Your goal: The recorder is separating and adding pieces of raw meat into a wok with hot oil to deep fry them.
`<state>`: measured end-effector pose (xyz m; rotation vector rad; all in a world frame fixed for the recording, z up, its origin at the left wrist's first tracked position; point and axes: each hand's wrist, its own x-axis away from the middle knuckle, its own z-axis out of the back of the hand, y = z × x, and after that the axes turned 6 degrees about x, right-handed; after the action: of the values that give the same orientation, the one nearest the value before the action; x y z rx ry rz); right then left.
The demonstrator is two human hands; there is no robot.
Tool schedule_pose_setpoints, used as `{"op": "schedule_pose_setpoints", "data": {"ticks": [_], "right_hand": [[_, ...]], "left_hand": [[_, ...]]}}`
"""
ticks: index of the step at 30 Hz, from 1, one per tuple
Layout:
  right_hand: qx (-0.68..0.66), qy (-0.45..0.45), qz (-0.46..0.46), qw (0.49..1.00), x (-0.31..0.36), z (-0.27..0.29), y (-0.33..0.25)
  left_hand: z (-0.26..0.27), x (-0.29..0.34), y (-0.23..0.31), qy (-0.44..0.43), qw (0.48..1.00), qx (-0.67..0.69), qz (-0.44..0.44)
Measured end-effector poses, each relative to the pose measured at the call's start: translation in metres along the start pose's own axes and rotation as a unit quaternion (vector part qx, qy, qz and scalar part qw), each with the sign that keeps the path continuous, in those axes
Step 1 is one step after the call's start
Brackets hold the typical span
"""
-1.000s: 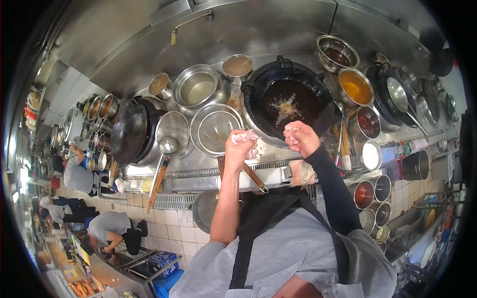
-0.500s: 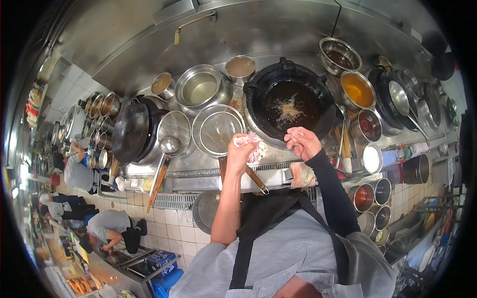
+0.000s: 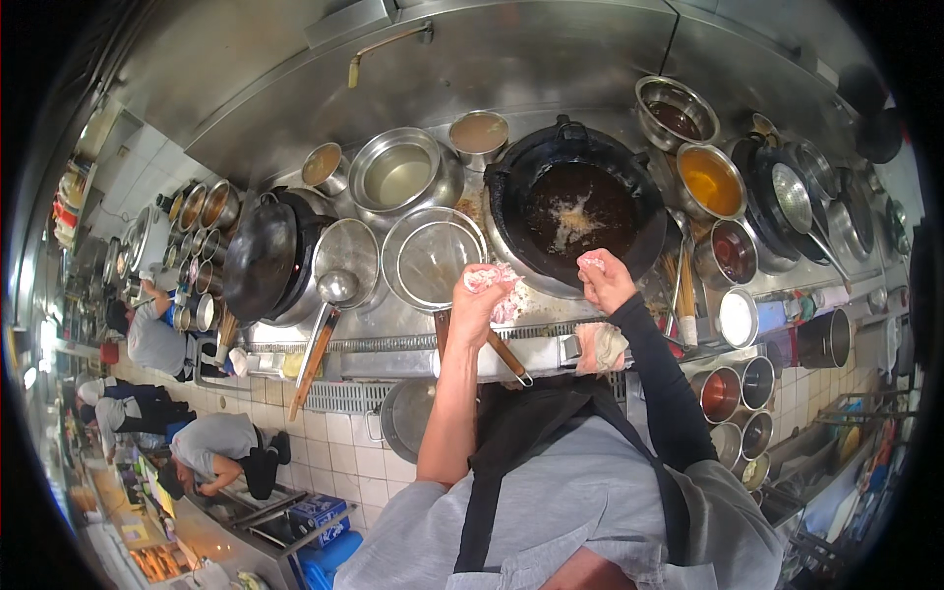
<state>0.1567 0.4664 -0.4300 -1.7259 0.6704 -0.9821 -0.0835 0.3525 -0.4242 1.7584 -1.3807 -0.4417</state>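
1. L hand (image 3: 472, 307): bare forearm, fingers curled into a loose fist, clamped round a soft, ragged pink-white lump (image 3: 505, 309). Some pokes out over the thumb, some hangs down the inner side.
2. R hand (image 3: 612, 283): black sleeve up to the wrist, thumb + fingertips pinched tog. on a small pale-pink bit (image 3: 592, 263), other fingers curled in. It's at the near rim of the wide, round black metal wok (image 3: 644, 231); can't tell from here if it touches.
3. Hands are apart, approx. level, w/ a gap btwn them.
4. Lump: looks wet & sticky, streaked white on pink, uneven edges. It's above the steel counter, just L of the wok's near side.
5. In the wok: dark brown liquid (image 3: 551, 187) w/ a pale golden, frothy patch (image 3: 575, 224) nr the middle.
6. Round steel mesh strainer w/ wooden handle (image 3: 433, 258): just L of the L hand.
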Motion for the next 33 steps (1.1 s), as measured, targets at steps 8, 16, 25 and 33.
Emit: {"op": "schedule_pose_setpoints", "data": {"ticks": [8, 16, 25, 33], "right_hand": [[0.460, 0.148, 0.232, 0.844, -0.041, 0.021, 0.040], [0.510, 0.013, 0.112, 0.853, -0.105, 0.005, 0.057], [0.115, -0.166, 0.045, 0.978, -0.017, -0.076, -0.015], [0.344, -0.092, 0.112, 0.928, -0.008, -0.049, -0.020]], "left_hand": [[-0.005, 0.009, 0.008, -0.057, 0.998, 0.037, -0.002], [-0.003, 0.011, 0.006, -0.088, 0.994, 0.065, 0.028], [-0.013, 0.012, 0.005, -0.054, 0.991, -0.112, -0.047], [-0.028, 0.011, 0.011, -0.091, 0.942, -0.324, -0.018]]}}
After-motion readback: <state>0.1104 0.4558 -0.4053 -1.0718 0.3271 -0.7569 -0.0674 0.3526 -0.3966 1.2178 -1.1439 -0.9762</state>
